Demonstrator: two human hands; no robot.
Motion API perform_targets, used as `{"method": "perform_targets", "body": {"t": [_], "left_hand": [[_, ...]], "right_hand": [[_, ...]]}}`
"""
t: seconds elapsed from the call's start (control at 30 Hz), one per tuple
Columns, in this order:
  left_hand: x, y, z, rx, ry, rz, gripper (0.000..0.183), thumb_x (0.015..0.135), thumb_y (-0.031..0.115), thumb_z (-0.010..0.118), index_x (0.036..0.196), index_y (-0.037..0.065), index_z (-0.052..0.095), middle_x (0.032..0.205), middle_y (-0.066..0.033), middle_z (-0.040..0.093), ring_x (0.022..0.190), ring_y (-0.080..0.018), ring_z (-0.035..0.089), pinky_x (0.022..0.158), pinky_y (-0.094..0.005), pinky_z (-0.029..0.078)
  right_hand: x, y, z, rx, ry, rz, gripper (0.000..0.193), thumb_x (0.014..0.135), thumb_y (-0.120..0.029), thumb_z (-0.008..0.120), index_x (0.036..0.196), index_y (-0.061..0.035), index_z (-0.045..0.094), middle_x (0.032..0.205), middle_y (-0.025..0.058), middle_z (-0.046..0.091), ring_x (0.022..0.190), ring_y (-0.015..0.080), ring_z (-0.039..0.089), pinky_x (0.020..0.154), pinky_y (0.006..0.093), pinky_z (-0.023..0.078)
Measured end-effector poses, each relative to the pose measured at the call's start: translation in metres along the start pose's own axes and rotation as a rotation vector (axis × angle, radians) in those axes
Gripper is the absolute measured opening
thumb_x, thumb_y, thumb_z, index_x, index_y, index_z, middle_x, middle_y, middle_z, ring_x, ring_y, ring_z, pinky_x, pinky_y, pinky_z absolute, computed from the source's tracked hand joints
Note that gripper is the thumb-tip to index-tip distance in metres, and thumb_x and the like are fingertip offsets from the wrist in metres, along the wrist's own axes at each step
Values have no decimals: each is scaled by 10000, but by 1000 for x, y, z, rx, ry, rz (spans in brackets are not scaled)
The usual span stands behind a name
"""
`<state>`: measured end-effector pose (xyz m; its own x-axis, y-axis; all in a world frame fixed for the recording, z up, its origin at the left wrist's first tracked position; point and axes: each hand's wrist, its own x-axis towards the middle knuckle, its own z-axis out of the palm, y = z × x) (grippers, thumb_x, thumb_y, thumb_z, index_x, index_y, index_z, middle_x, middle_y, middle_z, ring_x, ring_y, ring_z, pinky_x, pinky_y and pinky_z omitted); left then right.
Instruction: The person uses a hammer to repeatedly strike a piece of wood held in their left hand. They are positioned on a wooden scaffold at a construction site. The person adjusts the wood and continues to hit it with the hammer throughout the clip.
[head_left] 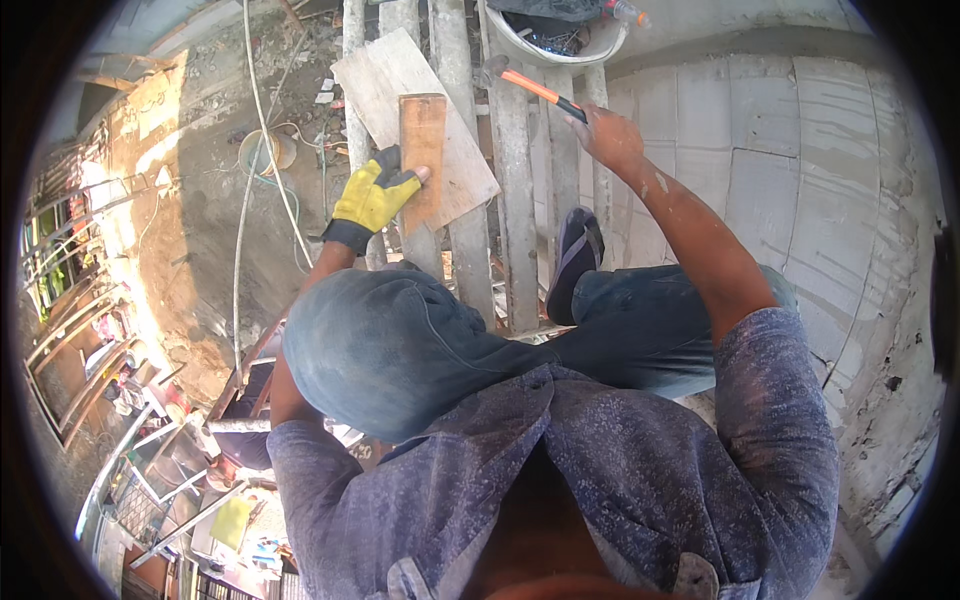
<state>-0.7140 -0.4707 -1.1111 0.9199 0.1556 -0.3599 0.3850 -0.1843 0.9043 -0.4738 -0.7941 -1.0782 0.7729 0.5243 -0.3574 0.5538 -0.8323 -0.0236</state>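
A yellow and black work glove with bare fingertips covers my left hand (pixel 376 197). Its thumb presses on a small brown wooden board (pixel 424 135), with the other fingers bent at the board's left edge. That piece lies over a larger pale wooden panel (pixel 376 72), set at a slant across grey planks. Bare and wrapped round a grip, my right hand (pixel 611 139) holds a hammer (pixel 535 87) with an orange and black handle. The hammer head points left, raised to the right of the boards and apart from them. No nail can be made out.
Long grey planks (pixel 513 200) with gaps between them run under my shoe (pixel 577 262). A white bucket (pixel 590 50) with dark items stands at the far right. Pale block wall (pixel 762 190) rises at right. Cables (pixel 243 200) hang at left above lower ground with a small bucket (pixel 280 152).
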Motion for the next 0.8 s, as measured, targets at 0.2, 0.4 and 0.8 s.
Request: {"method": "perform_targets", "body": {"t": [0.2, 0.4, 0.8], "left_hand": [[41, -20, 150, 555, -377, 116, 702, 890, 639, 581, 1093, -23, 695, 1109, -287, 690, 1081, -427, 652, 919, -492, 511], [-4, -13, 156, 746, -272, 241, 591, 878, 552, 659, 1107, 9, 709, 1105, -225, 703, 986, -385, 690, 829, -462, 554], [-30, -95, 59, 383, 420, -72, 495, 882, 462, 737, 1101, 19, 703, 943, -131, 703, 837, -256, 690, 711, -407, 538]], "right_hand": [[6, 41, 57, -149, 171, 17, 337, 980, -427, 595, 1144, -133, 595, 1013, 104, 677, 936, 335, 690, 791, 488, 542], [-14, 45, 109, -178, 201, 113, 316, 965, -334, 622, 1189, -112, 601, 1127, 101, 620, 1070, 331, 608, 911, 477, 487], [8, -156, 105, 52, -140, -789, 317, 918, -136, 587, 1228, -75, 610, 1105, 115, 680, 1122, 315, 640, 971, 451, 518]]}}
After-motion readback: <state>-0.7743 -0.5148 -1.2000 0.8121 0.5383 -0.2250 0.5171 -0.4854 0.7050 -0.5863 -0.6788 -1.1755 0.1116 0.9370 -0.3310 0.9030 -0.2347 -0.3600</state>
